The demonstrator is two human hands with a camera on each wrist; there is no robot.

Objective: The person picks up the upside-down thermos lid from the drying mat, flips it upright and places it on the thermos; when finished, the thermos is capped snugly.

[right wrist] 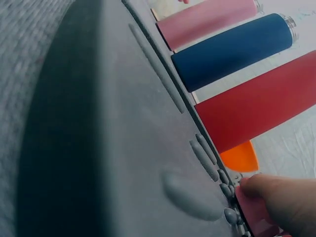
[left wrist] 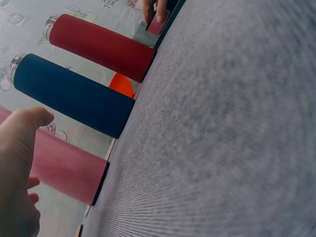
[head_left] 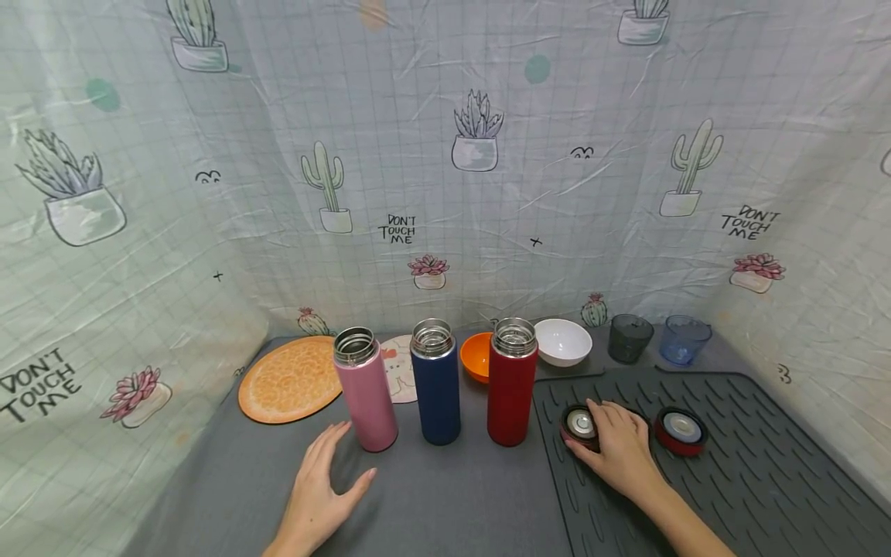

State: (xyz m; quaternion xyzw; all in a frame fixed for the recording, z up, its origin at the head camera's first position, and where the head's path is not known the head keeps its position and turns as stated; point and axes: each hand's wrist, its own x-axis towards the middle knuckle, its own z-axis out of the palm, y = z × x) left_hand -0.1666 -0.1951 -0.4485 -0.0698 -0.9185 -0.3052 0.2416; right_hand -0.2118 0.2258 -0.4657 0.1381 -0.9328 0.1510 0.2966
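While the right hand (head_left: 622,451) lay over a lid on the ribbed mat, the scene stood as follows:

Right hand: fingers curled over a red-rimmed lid (head_left: 580,425) with a silver centre, thumb at its near edge; in the right wrist view the thumb (right wrist: 276,197) pressed on the pinkish-red rim, so the hand gripped the lid rather than merely resting on it
Left hand: open (head_left: 322,483), fingers spread and relaxed, palm down just above or on the tabletop (head_left: 445,503), fingertips just beside the base of the pink flask (head_left: 366,389) but holding nothing
Lid in hand: flat on the dark ribbed mat (head_left: 752,480), near the foot of the red flask (head_left: 512,381)
Second lid: another red-rimmed lid (head_left: 681,430) lay on the mat to the right of the hand, apart from it
Flasks: pink, navy flask (head_left: 435,381) and red stood upright in a row, all with open mouths
Doing it well: judged from the grip, the lid wanted pinching by its rim from both sides and lifting straight up off the ribs, kept level; the free hand would best steady a flask low on its body, since tall narrow flasks tip easily
Further back: orange bowl (head_left: 476,356), white bowl (head_left: 562,341), two tumblers and a round orange-slice mat (head_left: 290,378) by the cloth backdrop
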